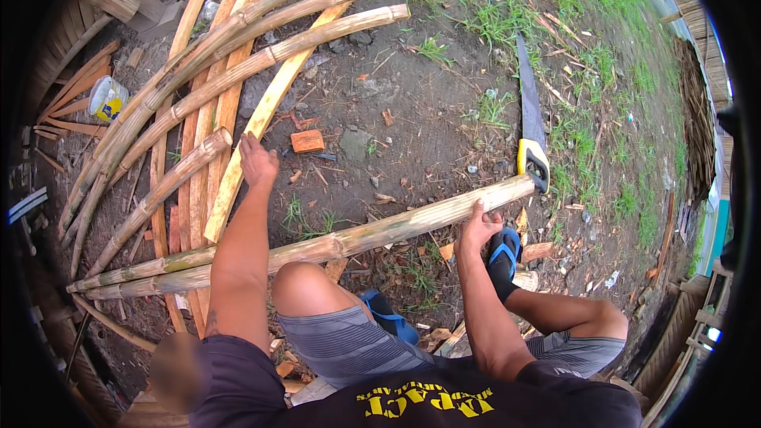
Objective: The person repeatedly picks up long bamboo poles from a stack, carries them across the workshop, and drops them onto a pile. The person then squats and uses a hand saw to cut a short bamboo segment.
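Note:
A long bamboo pole (380, 230) lies slantwise in front of my legs, its right end higher in the picture. My right hand (479, 230) holds it near that end, thumb against the pole's near side and the other fingers partly tucked below. A handsaw (532, 103) with a yellow and black handle rests on the ground, its handle beside the pole's right end. My left forearm crosses over the pole. My left hand (259, 162) is reached forward with fingers extended beside a pale wooden plank (273, 99); whether it touches the plank I cannot tell.
Several bamboo poles (269, 55) and sawn boards are piled at the left, with a shorter bamboo piece (170, 182) among them. A white and yellow bucket (108, 101) stands farther left. A brick piece (307, 141) lies on the dirt. Grass and wood chips cover the right side.

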Motion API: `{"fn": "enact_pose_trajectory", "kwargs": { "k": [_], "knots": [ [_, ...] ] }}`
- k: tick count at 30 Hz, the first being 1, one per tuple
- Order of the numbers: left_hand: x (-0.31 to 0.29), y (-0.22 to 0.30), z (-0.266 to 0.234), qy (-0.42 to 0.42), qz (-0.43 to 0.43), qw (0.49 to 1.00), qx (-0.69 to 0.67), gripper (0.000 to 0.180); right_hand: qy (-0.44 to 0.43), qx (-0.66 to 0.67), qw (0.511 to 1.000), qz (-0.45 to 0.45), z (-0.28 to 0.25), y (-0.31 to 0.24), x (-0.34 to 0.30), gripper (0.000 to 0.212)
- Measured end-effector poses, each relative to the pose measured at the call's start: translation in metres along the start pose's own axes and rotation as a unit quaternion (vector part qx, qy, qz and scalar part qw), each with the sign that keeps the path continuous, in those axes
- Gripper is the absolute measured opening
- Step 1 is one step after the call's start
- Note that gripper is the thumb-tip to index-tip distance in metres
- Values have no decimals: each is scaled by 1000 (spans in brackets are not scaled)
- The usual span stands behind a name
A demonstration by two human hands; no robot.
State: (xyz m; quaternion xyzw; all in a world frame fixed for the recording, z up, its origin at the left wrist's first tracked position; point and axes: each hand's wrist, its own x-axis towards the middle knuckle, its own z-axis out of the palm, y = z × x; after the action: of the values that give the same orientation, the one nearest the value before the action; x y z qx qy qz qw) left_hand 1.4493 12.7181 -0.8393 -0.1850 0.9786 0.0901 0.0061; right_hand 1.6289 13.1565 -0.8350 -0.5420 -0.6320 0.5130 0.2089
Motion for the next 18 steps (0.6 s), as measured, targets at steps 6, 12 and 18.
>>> {"fn": "enact_pose_trajectory", "kwargs": {
  "k": [6,12,18],
  "knots": [
    [20,-33,-3,-60,-50,987,141,69,-125,50,981,139,39,19,-61,63],
    [34,-30,-22,-83,13,983,160,43,-136,66,962,226,25,8,-69,56],
    [16,-17,-32,-79,36,990,115,52,-150,156,966,144,-11,23,-80,59]
  ]
}}
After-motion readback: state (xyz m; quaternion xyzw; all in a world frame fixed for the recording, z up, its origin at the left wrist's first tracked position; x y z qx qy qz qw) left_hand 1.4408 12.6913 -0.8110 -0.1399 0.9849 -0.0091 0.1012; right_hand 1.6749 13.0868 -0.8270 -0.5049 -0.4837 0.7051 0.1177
